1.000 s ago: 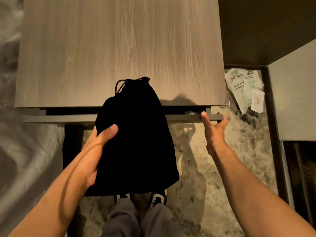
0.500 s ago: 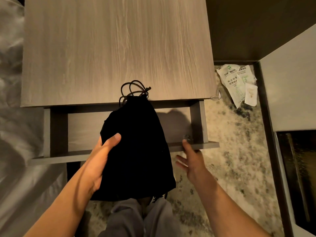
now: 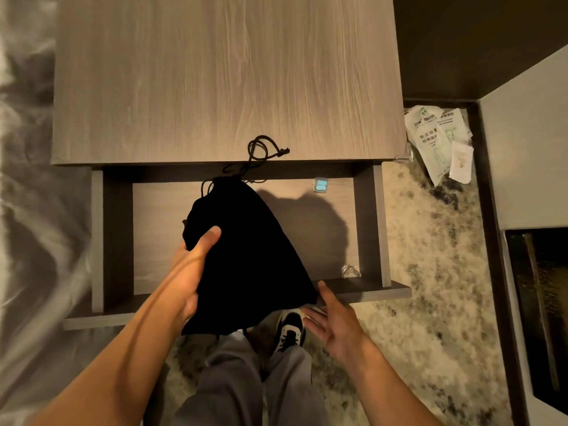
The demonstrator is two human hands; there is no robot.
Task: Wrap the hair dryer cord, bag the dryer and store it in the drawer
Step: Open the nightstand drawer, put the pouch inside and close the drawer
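A black drawstring bag (image 3: 246, 259) hangs over the pulled-out drawer (image 3: 365, 292) of a grey wooden nightstand (image 3: 221, 78). Its drawstring loops (image 3: 261, 149) lie over the nightstand's front edge. My left hand (image 3: 192, 269) grips the bag's left side, thumb on top. My right hand (image 3: 335, 321) is open, fingers spread, just off the bag's lower right corner and below the drawer's front panel. The hair dryer itself is hidden inside the bag.
Inside the drawer lie a small blue-and-white packet (image 3: 320, 184) at the back and a clear plastic corner piece (image 3: 350, 271) at the front right. White paper packets (image 3: 436, 139) lie on the mottled carpet to the right. Bedding (image 3: 27, 210) borders the left; my shoe (image 3: 290, 330) is below.
The drawer has slid out much farther, showing its inside. My right hand left the drawer front and dropped below it. The bag moved down over the drawer.
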